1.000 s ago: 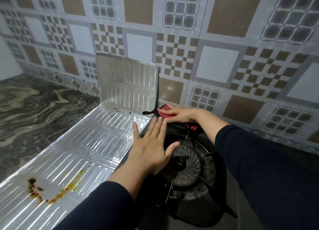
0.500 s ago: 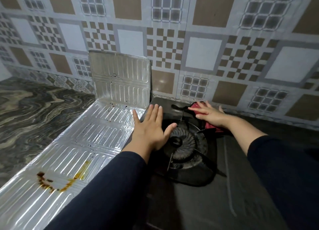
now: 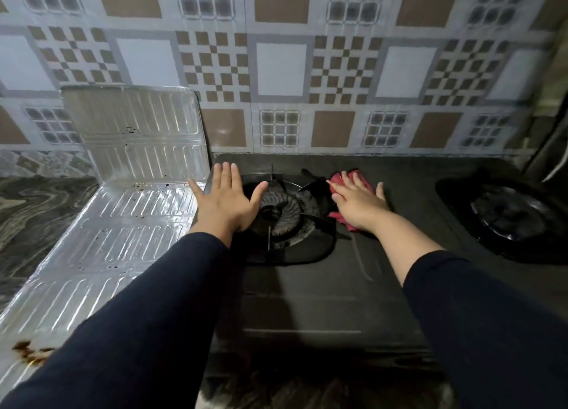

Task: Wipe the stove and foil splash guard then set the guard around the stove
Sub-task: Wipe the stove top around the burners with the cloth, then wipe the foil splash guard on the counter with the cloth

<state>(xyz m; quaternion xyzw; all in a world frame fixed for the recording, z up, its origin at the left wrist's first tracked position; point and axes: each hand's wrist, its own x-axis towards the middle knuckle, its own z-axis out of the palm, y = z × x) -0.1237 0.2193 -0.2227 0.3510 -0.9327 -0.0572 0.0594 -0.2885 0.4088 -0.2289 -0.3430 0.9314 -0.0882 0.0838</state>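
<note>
A black two-burner stove [image 3: 322, 292] fills the middle of the head view. My left hand [image 3: 226, 204] lies flat with fingers spread on the stove's left edge, beside the left burner [image 3: 279, 212]. To the right of that burner my right hand [image 3: 358, 202] presses a red cloth [image 3: 341, 218] flat on the stove top. The foil splash guard [image 3: 123, 224] lies on the counter left of the stove. Its far panel stands upright against the wall. Brown grease stains mark its near left corner.
A second burner [image 3: 513, 215] sits at the right end of the stove. A patterned tiled wall [image 3: 282, 67] rises right behind the stove. Dark marbled counter [image 3: 33, 212] extends left of the guard. A dark vertical edge with a cable stands at far right.
My right hand has slid the red cloth from the back left of the burner to its right side. My left hand has stayed put. The view has swung right and now takes in the second burner.
</note>
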